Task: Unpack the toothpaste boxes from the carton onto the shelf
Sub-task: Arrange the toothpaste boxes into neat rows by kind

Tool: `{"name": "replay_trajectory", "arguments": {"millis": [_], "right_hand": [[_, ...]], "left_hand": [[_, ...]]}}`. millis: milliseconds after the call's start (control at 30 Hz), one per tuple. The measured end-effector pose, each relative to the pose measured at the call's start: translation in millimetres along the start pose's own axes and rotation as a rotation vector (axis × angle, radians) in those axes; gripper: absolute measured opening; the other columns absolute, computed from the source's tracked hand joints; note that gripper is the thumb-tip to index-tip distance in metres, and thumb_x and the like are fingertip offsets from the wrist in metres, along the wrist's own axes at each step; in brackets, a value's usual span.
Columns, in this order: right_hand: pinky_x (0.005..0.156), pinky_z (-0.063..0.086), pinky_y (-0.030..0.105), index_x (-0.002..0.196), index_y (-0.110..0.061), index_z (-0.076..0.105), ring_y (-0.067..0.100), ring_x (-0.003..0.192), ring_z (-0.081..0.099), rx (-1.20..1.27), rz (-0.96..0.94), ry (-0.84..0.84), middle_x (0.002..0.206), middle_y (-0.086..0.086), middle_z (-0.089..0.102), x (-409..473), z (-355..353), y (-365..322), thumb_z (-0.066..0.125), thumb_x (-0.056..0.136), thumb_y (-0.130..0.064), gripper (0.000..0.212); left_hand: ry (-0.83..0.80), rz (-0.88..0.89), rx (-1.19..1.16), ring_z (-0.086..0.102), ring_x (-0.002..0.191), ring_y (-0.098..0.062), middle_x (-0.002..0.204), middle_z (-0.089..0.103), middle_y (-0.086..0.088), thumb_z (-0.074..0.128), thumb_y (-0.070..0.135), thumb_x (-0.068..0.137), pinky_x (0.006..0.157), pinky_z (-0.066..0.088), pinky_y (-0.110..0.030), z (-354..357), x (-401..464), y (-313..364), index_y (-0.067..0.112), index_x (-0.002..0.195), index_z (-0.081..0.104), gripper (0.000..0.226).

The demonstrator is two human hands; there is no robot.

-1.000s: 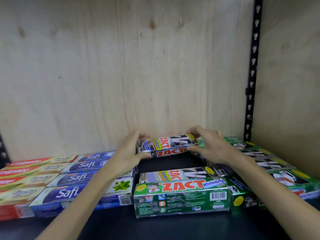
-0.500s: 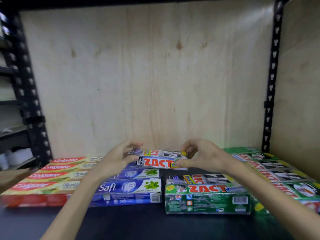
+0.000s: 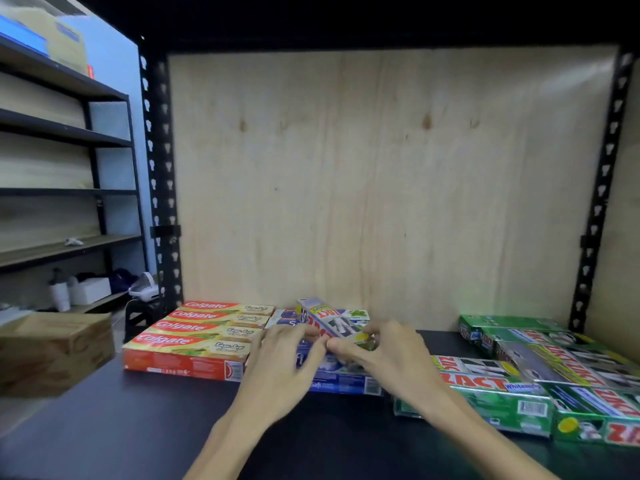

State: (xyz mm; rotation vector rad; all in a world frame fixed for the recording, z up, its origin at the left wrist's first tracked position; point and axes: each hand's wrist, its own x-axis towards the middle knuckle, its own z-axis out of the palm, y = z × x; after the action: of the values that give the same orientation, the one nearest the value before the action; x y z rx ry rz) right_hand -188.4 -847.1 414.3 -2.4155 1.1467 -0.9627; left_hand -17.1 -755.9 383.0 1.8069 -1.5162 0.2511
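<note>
- A grey-and-white Zact toothpaste box with red lettering (image 3: 330, 322) is held up between both hands, tilted, with its far end higher and toward the left, above the blue boxes on the shelf.
- The left hand (image 3: 281, 367) reaches in from below; its fingers curl toward the near left part of the box, and motion blur hides just where they touch.
- The right hand (image 3: 391, 355) pinches the near right end of the same box, by its yellow spot, between thumb and fingers.
- The black flat shelf board (image 3: 145, 420) carries all the stock; behind it stands a pale plywood back panel (image 3: 381, 174), framed by black perforated metal uprights (image 3: 161, 174).
- At the left of the shelf lies a block of red-and-cream Colgate toothpaste boxes (image 3: 204, 336), set side by side in rows that run toward the back.
- Just beside them on the right, under the hands, lie blue Safi toothpaste boxes (image 3: 343, 382), partly hidden by the fingers.
- At the right sit green Zact toothpaste boxes (image 3: 502, 396), with more grey Zact boxes lying on top of them and behind them, toward the right-hand upright.
- Beyond the left edge of the shelf stands a closed brown cardboard carton (image 3: 52, 348).
- Farther left is another dark shelving unit with wooden boards (image 3: 62, 188); a white tumbler (image 3: 59, 294) stands low down near it.
</note>
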Motion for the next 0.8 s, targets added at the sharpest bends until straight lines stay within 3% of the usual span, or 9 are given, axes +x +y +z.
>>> {"name": "replay_trajectory", "arguments": {"millis": [100, 233, 333, 433, 500, 600, 700, 800], "right_hand": [[0.083, 0.049, 0.040, 0.078, -0.014, 0.067, 0.022, 0.080, 0.062, 0.186, 0.017, -0.146, 0.074, 0.000, 0.067, -9.6, 2.8, -15.1, 0.029, 0.092, -0.074, 0.073], [0.093, 0.046, 0.024, 0.104, -0.014, 0.072, 0.009, 0.102, 0.063, 0.282, -0.020, -0.352, 0.102, -0.006, 0.072, -11.7, -2.3, -24.1, 0.045, 0.098, -0.021, 0.029], [0.096, 0.049, 0.022, 0.109, -0.024, 0.073, 0.000, 0.100, 0.065, 0.275, -0.086, -0.382, 0.101, -0.010, 0.072, 0.3, -1.5, -14.1, 0.045, 0.090, -0.003, 0.040], [0.096, 0.047, 0.024, 0.114, -0.027, 0.068, 0.003, 0.104, 0.061, 0.102, -0.194, -0.182, 0.110, -0.009, 0.067, 25.1, 1.0, 9.7, 0.051, 0.089, -0.006, 0.037], [0.106, 0.042, 0.031, 0.136, -0.031, 0.053, 0.016, 0.123, 0.051, -0.054, -0.247, -0.080, 0.133, -0.003, 0.055, 43.9, -3.0, 23.0, 0.060, 0.094, -0.022, 0.044], [0.115, 0.033, 0.039, 0.152, -0.037, 0.034, 0.022, 0.139, 0.038, -0.170, -0.236, -0.225, 0.154, -0.003, 0.041, 67.4, -15.2, 34.5, 0.063, 0.093, -0.045, 0.066], [0.103, 0.041, 0.033, 0.142, -0.036, 0.051, 0.015, 0.126, 0.051, -0.139, -0.259, -0.386, 0.142, -0.002, 0.056, 73.3, -28.7, 37.9, 0.069, 0.088, -0.049, 0.058], [0.101, 0.040, 0.034, 0.132, -0.031, 0.058, 0.014, 0.120, 0.049, -0.184, -0.311, -0.328, 0.130, -0.004, 0.058, 73.3, -30.3, 49.5, 0.070, 0.087, -0.050, 0.050]], "left_hand": [[-0.049, -0.031, -0.024, 0.027, 0.116, 0.010, 0.122, 0.048, 0.028, 0.013, 0.082, 0.088, 0.118, 0.019, -0.032, -9.6, -16.2, 5.6, 0.044, 0.130, 0.054, 0.070], [-0.062, -0.108, 0.047, 0.028, 0.123, 0.003, 0.129, 0.043, 0.025, 0.024, 0.098, 0.069, 0.109, 0.018, -0.025, -21.7, -18.2, -1.2, 0.040, 0.137, 0.047, 0.092], [-0.076, -0.100, 0.130, 0.031, 0.129, -0.003, 0.132, 0.044, 0.024, 0.038, 0.092, 0.075, 0.111, 0.021, -0.030, -22.3, -12.2, -10.5, 0.041, 0.138, 0.046, 0.082], [-0.129, -0.113, 0.080, 0.028, 0.136, -0.005, 0.142, 0.045, 0.019, 0.059, 0.061, 0.088, 0.114, 0.019, -0.035, -28.8, -1.6, -21.4, 0.042, 0.146, 0.042, 0.062], [-0.157, -0.117, 0.018, 0.033, 0.138, -0.007, 0.141, 0.048, 0.020, 0.063, 0.052, 0.087, 0.116, 0.021, -0.037, -35.4, 6.7, -30.5, 0.050, 0.144, 0.040, 0.062], [-0.242, -0.126, -0.028, 0.042, 0.133, -0.005, 0.129, 0.051, 0.027, 0.067, 0.052, 0.082, 0.116, 0.031, -0.043, -42.9, 15.4, -35.7, 0.054, 0.138, 0.040, 0.063], [-0.221, -0.092, 0.023, 0.053, 0.120, -0.001, 0.122, 0.057, 0.029, 0.068, 0.060, 0.077, 0.103, 0.045, -0.036, -43.5, 23.9, -37.0, 0.047, 0.127, 0.055, 0.053], [-0.209, -0.093, 0.020, 0.056, 0.106, 0.000, 0.118, 0.057, 0.024, 0.073, 0.056, 0.083, 0.083, 0.045, -0.019, -41.1, 31.4, -35.0, 0.043, 0.126, 0.059, 0.047]]}}
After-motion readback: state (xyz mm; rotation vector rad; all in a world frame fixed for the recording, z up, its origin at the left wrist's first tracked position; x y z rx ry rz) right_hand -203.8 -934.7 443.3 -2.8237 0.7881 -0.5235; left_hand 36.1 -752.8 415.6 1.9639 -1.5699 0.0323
